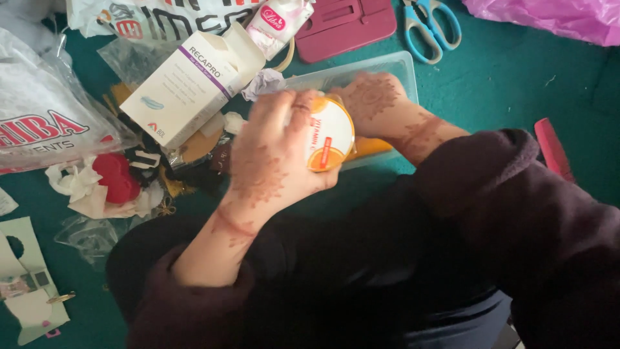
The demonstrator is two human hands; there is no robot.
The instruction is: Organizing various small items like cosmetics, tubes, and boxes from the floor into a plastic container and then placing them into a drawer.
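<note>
My left hand (271,152) wraps around a small round jar with a white and orange lid (330,134), holding it tilted on its side. My right hand (374,97) reaches from the right and touches the far side of the same jar. Both hands carry dark red henna patterns, and dark sleeves cover my forearms. The jar hangs just above a clear plastic box (394,64) that lies on the green surface. An orange item shows inside the box under my right wrist.
A white carton (187,84) lies tilted at upper left beside plastic bags (39,110). Blue scissors (433,22) and a maroon flat case (342,22) lie at the top. A red object on tissue (116,178), a pink comb (552,148) and a pink bag (555,16) surround.
</note>
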